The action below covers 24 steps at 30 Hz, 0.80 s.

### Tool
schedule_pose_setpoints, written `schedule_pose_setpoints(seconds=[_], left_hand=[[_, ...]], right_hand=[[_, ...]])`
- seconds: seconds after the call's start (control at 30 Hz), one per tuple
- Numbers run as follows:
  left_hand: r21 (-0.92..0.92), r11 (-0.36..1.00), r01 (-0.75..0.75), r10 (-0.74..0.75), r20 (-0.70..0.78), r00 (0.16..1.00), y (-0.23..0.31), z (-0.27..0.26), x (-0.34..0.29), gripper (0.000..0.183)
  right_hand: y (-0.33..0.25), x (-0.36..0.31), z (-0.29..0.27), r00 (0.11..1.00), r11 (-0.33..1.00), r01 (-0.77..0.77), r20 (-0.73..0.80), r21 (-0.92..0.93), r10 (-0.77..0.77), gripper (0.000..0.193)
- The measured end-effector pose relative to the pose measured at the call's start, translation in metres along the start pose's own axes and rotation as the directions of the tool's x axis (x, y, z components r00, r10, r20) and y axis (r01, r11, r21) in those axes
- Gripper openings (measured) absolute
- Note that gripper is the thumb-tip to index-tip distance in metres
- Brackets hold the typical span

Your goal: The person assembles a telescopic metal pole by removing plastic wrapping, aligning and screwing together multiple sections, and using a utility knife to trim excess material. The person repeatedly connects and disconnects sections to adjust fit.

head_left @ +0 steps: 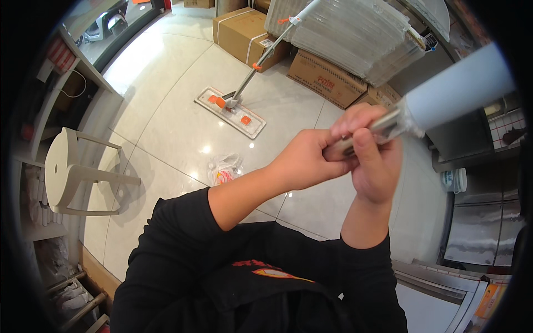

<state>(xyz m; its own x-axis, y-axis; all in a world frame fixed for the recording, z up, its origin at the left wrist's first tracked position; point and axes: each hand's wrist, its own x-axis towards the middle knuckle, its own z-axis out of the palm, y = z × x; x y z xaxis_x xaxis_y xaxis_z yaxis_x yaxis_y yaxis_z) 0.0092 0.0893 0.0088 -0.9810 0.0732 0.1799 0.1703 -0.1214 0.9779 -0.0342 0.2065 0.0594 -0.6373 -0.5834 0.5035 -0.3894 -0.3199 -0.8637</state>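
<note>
Both my hands are closed together around a bare metal tube (388, 117) in front of me. The tube comes out of a thick, pale blue-white cylinder (461, 89) that slants up to the right. Clear plastic film is bunched where the two meet. My left hand (312, 158) grips the tube's near end from the left, partly covering it. Close against it, my right hand (380, 166) wraps the tube from below, thumb across the near side. Some fingers overlap, so which hand they belong to is hard to tell.
A flat mop (244, 114) with orange parts stands on the tiled floor, its handle slanting back. Cardboard boxes (327, 77) and wrapped panels (355, 36) stand behind. A beige stool (72, 172) is at left, a crumpled plastic bag (226, 169) on the floor, a white bucket (454, 180) at right.
</note>
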Motion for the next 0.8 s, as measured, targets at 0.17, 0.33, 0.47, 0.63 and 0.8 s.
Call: schedule_pose_setpoints(seconds=[0.17,0.33,0.47,0.63,0.8], left_hand=[[0.121,0.99,0.069,-0.075,0.047,0.996,-0.013,-0.002,-0.007,0.018],[0.155,0.979,-0.128,0.128,0.011,0.992,-0.031,-0.007,-0.004,0.018],[0.25,0.963,-0.1,0.077,0.101,0.992,-0.03,-0.009,-0.002,0.02],[0.16,0.963,-0.215,0.202,0.091,0.975,-0.023,-0.005,-0.002,0.019],[0.254,0.917,-0.308,0.275,0.159,0.948,-0.032,-0.002,-0.001,0.023]], right_hand=[[-0.001,0.0,0.014,0.994,0.981,-0.099,-0.025,0.167,0.104,0.021],[0.038,-0.018,0.017,0.986,0.979,-0.168,-0.02,-0.119,0.167,0.015],[0.051,-0.027,0.015,0.986,0.978,-0.165,-0.059,-0.129,0.159,0.018],[0.045,-0.029,0.015,0.975,0.973,-0.222,-0.023,-0.068,0.221,0.021],[0.047,-0.038,0.005,0.987,0.981,-0.158,0.007,-0.116,0.16,0.027]])
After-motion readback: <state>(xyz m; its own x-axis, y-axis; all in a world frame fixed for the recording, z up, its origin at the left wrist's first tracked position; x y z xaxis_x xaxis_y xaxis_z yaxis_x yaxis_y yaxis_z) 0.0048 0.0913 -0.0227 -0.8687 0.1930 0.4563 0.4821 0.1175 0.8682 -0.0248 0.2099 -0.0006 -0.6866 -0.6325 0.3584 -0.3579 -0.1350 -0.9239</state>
